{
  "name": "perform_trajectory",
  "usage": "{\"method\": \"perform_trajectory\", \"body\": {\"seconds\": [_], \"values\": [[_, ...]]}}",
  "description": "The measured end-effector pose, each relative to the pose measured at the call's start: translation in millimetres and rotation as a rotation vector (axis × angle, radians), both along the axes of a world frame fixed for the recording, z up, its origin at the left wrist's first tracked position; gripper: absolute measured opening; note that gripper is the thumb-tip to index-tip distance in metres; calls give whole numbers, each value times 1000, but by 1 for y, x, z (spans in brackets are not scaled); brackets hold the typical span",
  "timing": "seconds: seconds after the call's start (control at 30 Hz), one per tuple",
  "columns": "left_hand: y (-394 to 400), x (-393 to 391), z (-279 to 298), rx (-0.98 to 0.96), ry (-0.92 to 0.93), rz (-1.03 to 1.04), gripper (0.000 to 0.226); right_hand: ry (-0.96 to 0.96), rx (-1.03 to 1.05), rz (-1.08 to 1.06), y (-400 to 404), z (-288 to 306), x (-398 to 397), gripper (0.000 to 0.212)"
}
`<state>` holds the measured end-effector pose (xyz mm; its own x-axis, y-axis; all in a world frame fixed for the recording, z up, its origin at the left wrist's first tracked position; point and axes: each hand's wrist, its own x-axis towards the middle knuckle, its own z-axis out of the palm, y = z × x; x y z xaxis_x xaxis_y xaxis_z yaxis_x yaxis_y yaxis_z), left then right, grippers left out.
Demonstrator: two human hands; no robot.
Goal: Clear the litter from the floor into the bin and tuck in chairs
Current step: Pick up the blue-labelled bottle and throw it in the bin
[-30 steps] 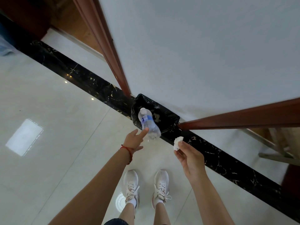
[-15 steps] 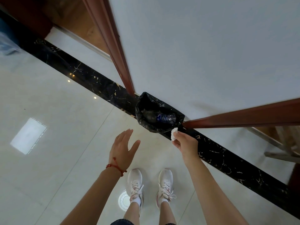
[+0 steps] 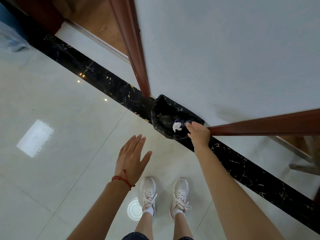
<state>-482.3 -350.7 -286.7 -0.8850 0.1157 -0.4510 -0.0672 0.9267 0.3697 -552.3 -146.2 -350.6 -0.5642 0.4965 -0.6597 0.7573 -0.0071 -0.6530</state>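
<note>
Standing nearest the camera on the pale glossy floor (image 3: 52,170) are the person's two white sneakers (image 3: 148,193), toes pointing toward the wall, and a round clear plastic lid (image 3: 134,208) is lying on the tile just beside the left shoe, partly hidden behind it. Above the shoes, the left hand (image 3: 131,158) is hovering palm down over the floor with its fingers (image 3: 136,141) released and spread, grasping nothing; a red string bracelet (image 3: 121,180) is circling its wrist. Farther on, the right hand (image 3: 199,134) is reaching over the near rim of the bin (image 3: 156,116), its fingers (image 3: 189,126) loosely extended and released, gripping nothing. A crumpled white tissue (image 3: 177,126) is sitting just beside those fingertips, inside the bin's opening, apparently free of the hand, though whether it is in the air or already resting is not clear. Behind the tissue, a plastic bottle (image 3: 180,120) with a blue label is lying on its side within the bin. The bin, lined with a black bag, is standing on the black marble floor border (image 3: 242,167) that is running diagonally along the base of the white wall (image 3: 225,58). Reddish-brown wooden door frames (image 3: 136,66) are rising on either side of that wall section, the left one touching down just beside the bin. At the far right edge, pale wooden legs of some furniture (image 3: 303,161) are showing, too blurred to identify further.
</note>
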Motion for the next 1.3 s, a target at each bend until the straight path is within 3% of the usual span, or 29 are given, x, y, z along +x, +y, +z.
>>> {"method": "perform_trajectory", "body": {"seconds": [0.1,0.2,0.37,0.47,0.87,1.17,1.3], "values": [[1,1,0,3,0,-2,62,25,-31,72,1,13,13,6],[1,0,4,-13,-9,-20,60,98,50,248,-1,35,32,12],[5,0,25,18,13,-41,64,160,443,768,1,68,71,39],[4,1,43,17,47,-55,57,131,584,926,4,88,89,43],[3,34,143,-25,75,-221,55,245,825,797,12,191,154,41],[28,56,209,-58,154,-320,84,265,870,686,37,259,196,38],[48,62,236,-61,190,-364,81,318,940,684,54,285,214,37]]}}
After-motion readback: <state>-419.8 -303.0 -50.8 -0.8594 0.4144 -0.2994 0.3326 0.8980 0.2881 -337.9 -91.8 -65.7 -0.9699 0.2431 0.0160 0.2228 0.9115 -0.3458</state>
